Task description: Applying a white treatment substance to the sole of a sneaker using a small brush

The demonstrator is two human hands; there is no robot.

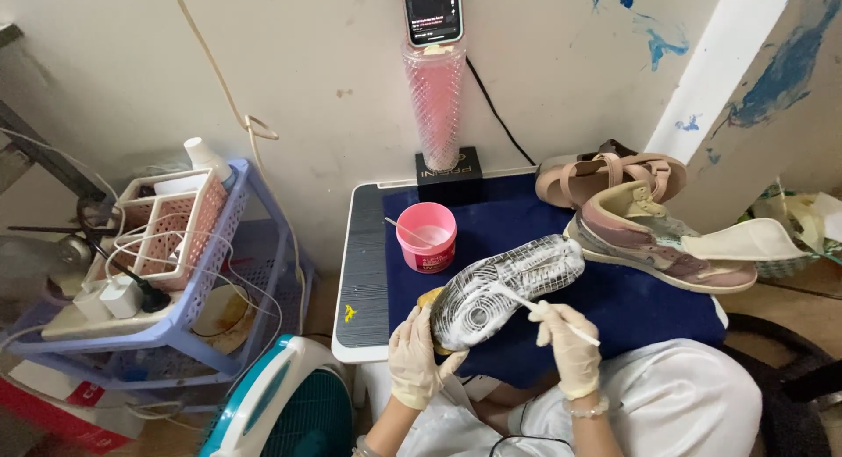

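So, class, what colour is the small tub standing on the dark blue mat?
The tub is pink, seen best in the head view.

The tub (426,237) stands on the small table (368,273), and all else is placed from it: just in front and to its right, the upturned shoe (504,286) is held between the left hand (414,359) and the right hand (570,350), which grips a thin brush (561,322). Further right lies a second shoe (653,238), with a sandal (605,174) behind that. Behind the tub a tall tumbler (434,102) carries a phone (432,12), the shelf cart (167,246) stands to the tub's left, and a fan (285,404) sits in front left on the floor.
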